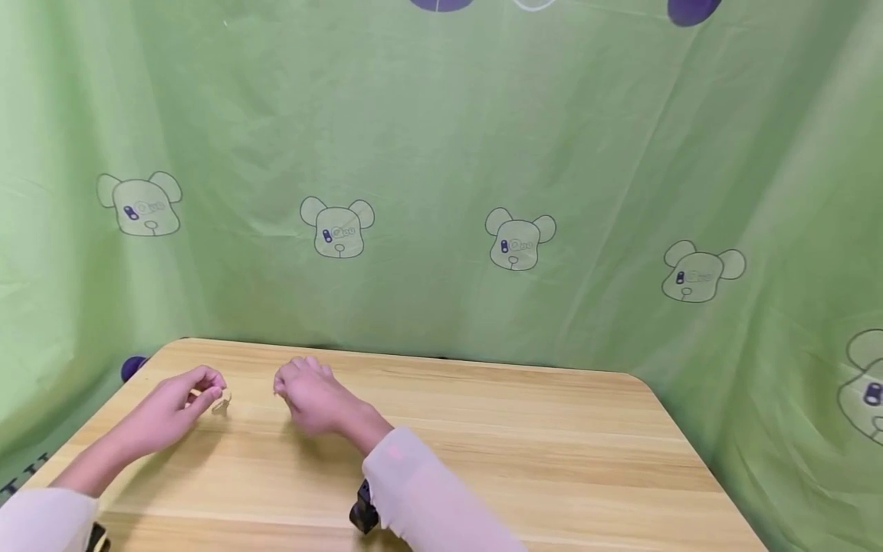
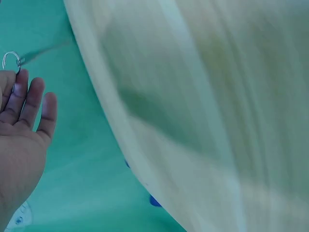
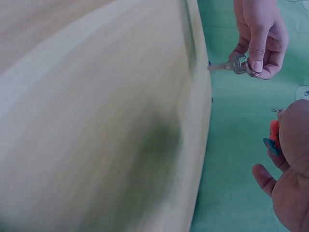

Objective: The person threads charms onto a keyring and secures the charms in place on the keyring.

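Note:
Over the left part of the table my left hand (image 1: 169,410) pinches a metal key ring (image 2: 10,59) between thumb and forefinger. From that ring hangs a key (image 3: 237,64) with a squarish head, its blade blurred. My right hand (image 1: 317,395) is a short way to the right, back of the hand up, fingers curled inward. In the right wrist view its fingers hold a small orange and blue trinket (image 3: 273,133), with a bit of metal chain (image 3: 276,110) showing at the top. Most of the trinket is hidden by the hand. The two hands are apart, with the key between them.
The wooden table (image 1: 552,452) spreads to the right of both hands. A green curtain (image 1: 428,153) printed with bear heads hangs behind it and at both sides. A black wrist device (image 1: 364,510) sits below the right sleeve.

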### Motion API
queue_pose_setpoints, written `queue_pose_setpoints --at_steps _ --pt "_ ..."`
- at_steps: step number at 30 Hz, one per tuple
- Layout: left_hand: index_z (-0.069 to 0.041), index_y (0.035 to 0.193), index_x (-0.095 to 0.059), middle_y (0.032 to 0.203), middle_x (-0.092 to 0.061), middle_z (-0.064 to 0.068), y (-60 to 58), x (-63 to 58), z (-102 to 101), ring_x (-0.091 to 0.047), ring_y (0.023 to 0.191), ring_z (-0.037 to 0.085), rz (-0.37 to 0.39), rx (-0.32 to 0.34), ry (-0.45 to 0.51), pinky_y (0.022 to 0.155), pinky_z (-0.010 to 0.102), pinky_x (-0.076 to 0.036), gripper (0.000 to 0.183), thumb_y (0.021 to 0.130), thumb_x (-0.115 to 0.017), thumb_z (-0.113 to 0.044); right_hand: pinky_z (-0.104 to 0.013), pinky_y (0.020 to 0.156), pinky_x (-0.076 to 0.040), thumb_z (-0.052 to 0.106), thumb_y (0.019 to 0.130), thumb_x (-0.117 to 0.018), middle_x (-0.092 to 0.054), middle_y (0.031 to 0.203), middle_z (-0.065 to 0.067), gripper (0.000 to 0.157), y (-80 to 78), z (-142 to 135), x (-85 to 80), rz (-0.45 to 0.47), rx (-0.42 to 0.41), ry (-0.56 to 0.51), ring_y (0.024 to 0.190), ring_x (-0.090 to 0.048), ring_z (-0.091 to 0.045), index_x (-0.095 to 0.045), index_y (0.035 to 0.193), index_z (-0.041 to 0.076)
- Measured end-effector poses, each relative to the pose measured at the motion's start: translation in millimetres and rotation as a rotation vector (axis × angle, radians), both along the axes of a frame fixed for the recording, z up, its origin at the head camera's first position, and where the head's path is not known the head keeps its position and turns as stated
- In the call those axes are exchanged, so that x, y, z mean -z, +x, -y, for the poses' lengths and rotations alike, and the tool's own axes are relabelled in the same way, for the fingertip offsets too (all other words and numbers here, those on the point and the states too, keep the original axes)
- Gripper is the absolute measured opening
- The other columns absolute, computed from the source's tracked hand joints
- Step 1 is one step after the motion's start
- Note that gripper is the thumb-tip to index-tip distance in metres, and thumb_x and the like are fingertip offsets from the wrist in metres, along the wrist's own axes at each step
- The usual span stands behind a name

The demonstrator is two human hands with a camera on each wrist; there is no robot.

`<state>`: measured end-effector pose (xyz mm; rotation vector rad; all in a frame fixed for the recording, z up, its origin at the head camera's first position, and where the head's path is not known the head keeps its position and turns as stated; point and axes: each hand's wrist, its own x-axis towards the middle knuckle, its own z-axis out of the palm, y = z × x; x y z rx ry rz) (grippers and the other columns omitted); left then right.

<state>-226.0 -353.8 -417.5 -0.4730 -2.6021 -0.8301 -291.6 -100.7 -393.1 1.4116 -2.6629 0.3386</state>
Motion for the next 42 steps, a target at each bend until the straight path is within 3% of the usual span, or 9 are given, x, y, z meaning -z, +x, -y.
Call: queue_pose_setpoints --at_steps 9,14,31,42 --pt "-0.001 0.103 -0.064 0.09 -0.065 -0.005 -8.2 -15.0 -42 -0.058 0.08 0.003 -0.212 0.069 0.062 0.072 0.017 -0.052 0.006 0.101 -0.059 0.002 -0.021 0.086 -0.034 0.024 0.111 -0.043 -0.049 0.1 0.008 0.016 -0.5 -25 -14.7 -0.112 -0.023 -0.055 0.097 -0.04 -0.01 -0.055 0.105 0.017" --pt "-0.002 0.102 -0.065 0.089 -0.066 -0.005 -11.2 -21.3 -65 -0.058 0.079 0.003 -0.295 0.106 0.085 0.074 0.013 -0.05 0.007 0.1 -0.061 0.003 -0.021 0.087 -0.035 0.025 0.111 -0.041 -0.05 0.103 0.007 0.017 5.2 -40 -24.2 -0.125 -0.004 -0.085 0.097 -0.04 -0.01 -0.055 0.108 0.016" --pt "-0.006 0.099 -0.064 0.088 -0.064 -0.003 -19.1 -35.3 -137 -0.057 0.081 0.006 -0.397 0.168 0.098 0.07 0.022 -0.051 0.021 0.091 -0.067 0.013 -0.027 0.088 -0.038 0.021 0.111 -0.044 -0.054 0.103 0.003 0.015 15.2 -97 -41.0 -0.231 0.034 -0.204 0.098 -0.043 -0.014 -0.056 0.109 0.012" --pt "-0.005 0.1 -0.064 0.092 -0.065 -0.002 -20.9 -40.2 -184 -0.061 0.086 0.01 -0.441 0.228 0.132 0.073 0.027 -0.055 0.019 0.09 -0.069 0.011 -0.032 0.088 -0.039 0.017 0.11 -0.044 -0.054 0.101 -0.001 0.014 21.0 -137 -45.8 -0.222 0.056 -0.268 0.096 -0.044 -0.018 -0.055 0.106 0.009"
